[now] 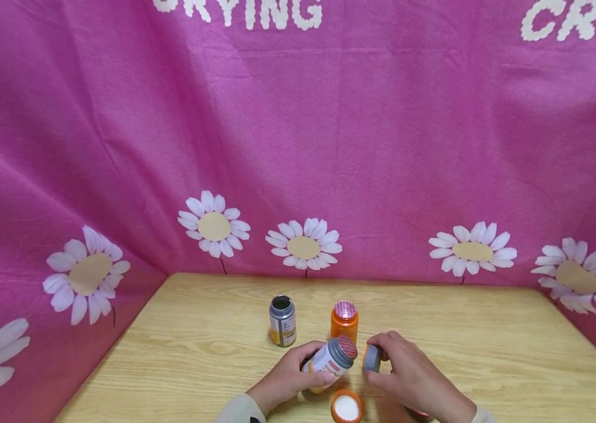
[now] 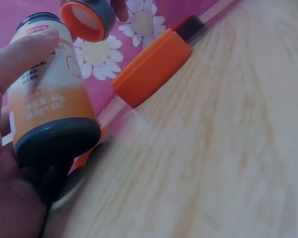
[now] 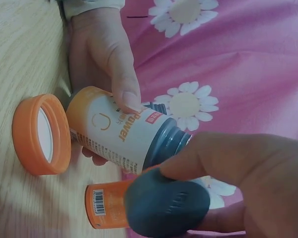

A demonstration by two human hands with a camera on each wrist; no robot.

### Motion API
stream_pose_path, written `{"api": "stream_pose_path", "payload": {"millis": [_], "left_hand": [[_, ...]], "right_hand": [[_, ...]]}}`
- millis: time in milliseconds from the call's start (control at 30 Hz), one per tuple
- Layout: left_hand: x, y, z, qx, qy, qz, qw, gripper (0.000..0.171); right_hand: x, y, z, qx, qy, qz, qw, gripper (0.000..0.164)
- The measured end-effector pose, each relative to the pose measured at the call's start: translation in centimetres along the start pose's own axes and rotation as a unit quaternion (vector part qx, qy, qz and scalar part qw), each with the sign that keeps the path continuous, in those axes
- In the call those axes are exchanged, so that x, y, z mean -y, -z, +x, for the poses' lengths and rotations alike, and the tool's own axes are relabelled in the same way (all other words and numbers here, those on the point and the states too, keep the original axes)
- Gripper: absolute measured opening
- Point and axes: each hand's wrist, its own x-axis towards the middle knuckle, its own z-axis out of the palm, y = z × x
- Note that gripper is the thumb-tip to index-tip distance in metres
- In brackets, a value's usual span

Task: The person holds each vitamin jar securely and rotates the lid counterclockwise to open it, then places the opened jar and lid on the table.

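Note:
My left hand (image 1: 289,371) grips a grey supplement bottle (image 2: 54,99) with a white and orange label, tilted with its mouth toward the right. A reddish foil seal (image 1: 347,346) covers that mouth. Between thumb and fingers, my right hand (image 1: 408,367) holds a grey screw cap (image 3: 169,203), apart from the bottle. Orange shows inside the cap's rim in the left wrist view. Just behind the held bottle stands an orange bottle (image 1: 344,324), its mouth sealed with pinkish foil. An orange lid (image 3: 39,134) lies on the table in front of my hands, its white inside facing up.
An uncapped grey bottle (image 1: 283,323) with a dark mouth stands farther back, left of the orange one. A red and dark object (image 1: 418,415) shows partly under my right wrist. The wooden table (image 1: 197,352) meets a pink daisy-patterned cloth (image 1: 382,176) at the back and sides.

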Motion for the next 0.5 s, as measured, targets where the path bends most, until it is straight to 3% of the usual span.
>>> {"api": "stream_pose_path", "payload": {"millis": [200,367,500], "left_hand": [[-1.3,-0.1,-0.5,-0.027,0.003,-0.020,0.9994,0.042],[-0.9,-0.1,-0.5,-0.053,0.009,-0.041,0.9977,0.043],[-0.1,0.0,-0.2,-0.076,0.019,-0.062,0.9950,0.047]], "right_hand": [[-0.5,0.1,-0.1,0.038,0.013,0.013,0.999,0.041],[-0.8,-0.1,-0.2,0.115,-0.006,0.010,0.993,0.051],[-0.8,-0.3,-0.1,0.160,-0.021,-0.005,0.987,0.043]]}}
